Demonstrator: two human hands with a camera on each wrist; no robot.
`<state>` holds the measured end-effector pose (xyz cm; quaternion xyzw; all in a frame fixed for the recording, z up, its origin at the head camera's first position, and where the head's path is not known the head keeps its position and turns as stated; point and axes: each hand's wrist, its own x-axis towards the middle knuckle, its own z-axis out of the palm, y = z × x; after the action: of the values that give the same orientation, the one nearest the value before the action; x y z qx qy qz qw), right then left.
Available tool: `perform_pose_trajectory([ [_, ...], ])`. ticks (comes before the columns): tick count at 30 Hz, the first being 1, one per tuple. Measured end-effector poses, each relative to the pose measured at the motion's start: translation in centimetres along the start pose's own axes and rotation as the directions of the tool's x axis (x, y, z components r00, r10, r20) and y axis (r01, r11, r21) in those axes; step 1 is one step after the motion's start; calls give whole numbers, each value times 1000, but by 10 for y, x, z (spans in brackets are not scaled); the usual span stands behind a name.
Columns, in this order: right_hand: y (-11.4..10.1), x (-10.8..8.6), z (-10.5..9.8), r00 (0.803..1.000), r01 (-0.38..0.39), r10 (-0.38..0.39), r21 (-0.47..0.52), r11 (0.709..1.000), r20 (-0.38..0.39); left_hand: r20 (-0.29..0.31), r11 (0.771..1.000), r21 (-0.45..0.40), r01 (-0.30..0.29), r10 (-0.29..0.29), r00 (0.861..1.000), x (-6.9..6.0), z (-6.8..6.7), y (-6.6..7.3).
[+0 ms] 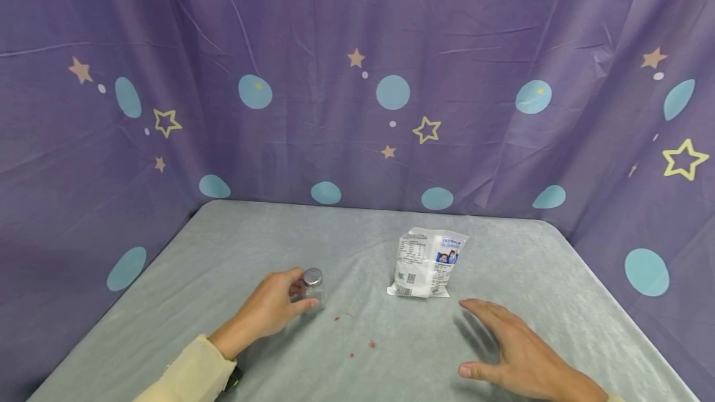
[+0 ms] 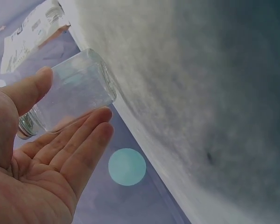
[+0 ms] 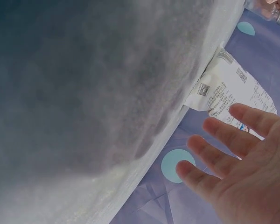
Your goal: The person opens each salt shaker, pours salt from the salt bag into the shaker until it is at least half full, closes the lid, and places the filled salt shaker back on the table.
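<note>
A small clear glass jar (image 1: 314,293) with a silver lid stands upright on the cloth-covered table. My left hand (image 1: 274,303) is around it, thumb in front and fingers behind. In the left wrist view those fingers look straight beside the jar (image 2: 81,86); whether they touch it I cannot tell. A white printed packet (image 1: 427,262) stands right of the jar. Nearer me and to its right, my right hand (image 1: 514,346) hovers over the table with fingers spread and nothing in it. The right wrist view shows its fingertips overlapping the packet (image 3: 233,86), apparently apart from it.
A pale grey-green cloth covers the table (image 1: 268,234). Several small red marks (image 1: 372,344) spot it between the hands. Purple curtains (image 1: 324,36) with stars and blue dots hang behind the table and at both sides.
</note>
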<state>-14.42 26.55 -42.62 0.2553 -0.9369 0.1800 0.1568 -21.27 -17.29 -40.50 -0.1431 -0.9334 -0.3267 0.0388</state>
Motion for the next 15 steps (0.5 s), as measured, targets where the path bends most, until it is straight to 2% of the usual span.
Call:
perform_pose_trajectory([
  [5,-1,0,0,1000,8,-8,-10,1000,-1,14,999,-19,-47,47,999,-2,1,0],
  [15,-4,-2,-1,1000,-15,15,1,1000,21,45,998,-32,-49,50,998,-4,3,4],
])
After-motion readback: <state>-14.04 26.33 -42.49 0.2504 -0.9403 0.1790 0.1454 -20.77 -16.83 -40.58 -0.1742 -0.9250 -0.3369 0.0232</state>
